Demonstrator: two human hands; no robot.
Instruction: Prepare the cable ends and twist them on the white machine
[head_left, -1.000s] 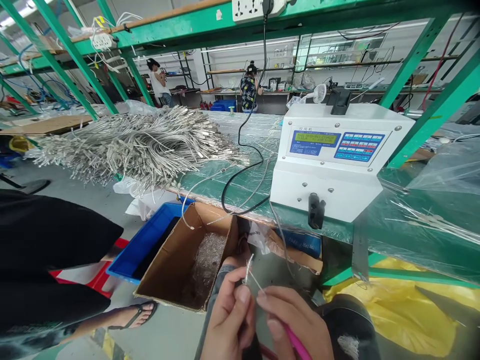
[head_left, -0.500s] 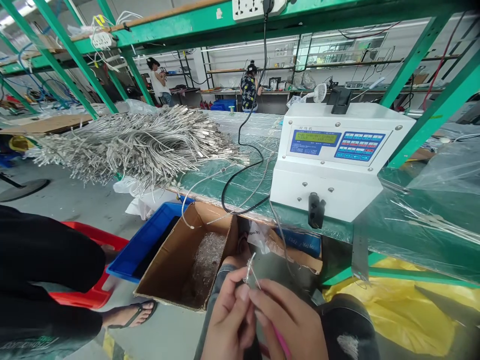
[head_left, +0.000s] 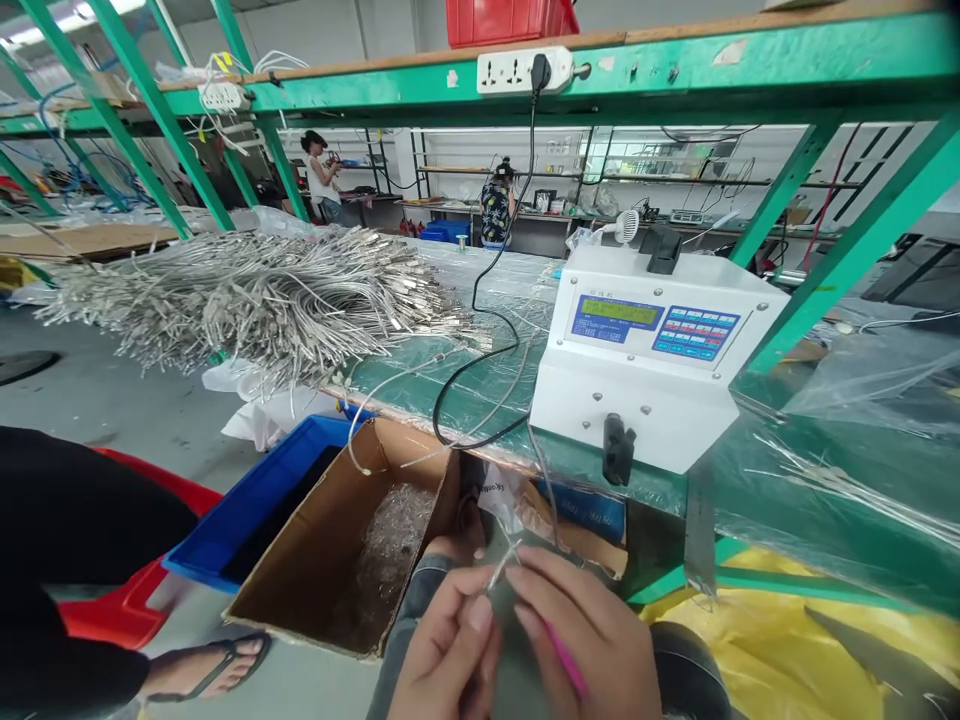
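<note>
My left hand [head_left: 448,640] is closed in a pinch on the stripped end of a thin silvery cable [head_left: 496,574], above my lap. Thin pale strands stick out past the fingertips. Opposite it, my right hand [head_left: 592,625] is closed too, with its thumb and forefinger at the strands. A slim pink tool [head_left: 566,662] lies under the right fingers, held in the palm; its tip is hidden, so its kind is unclear. Most of the cable is covered by the left hand.
A cardboard box [head_left: 289,555] with clear scraps stands left of my knees, beside a blue tray [head_left: 217,520]. On the bench are a white machine [head_left: 637,385] with a keypad and a big heap of cables [head_left: 300,290]. A person's sandalled foot [head_left: 210,668] is at left.
My view has tilted up a little, so the bench sits lower. My right fingertips have moved up to the strands, which now lean further right. Both hands stay close together.
</note>
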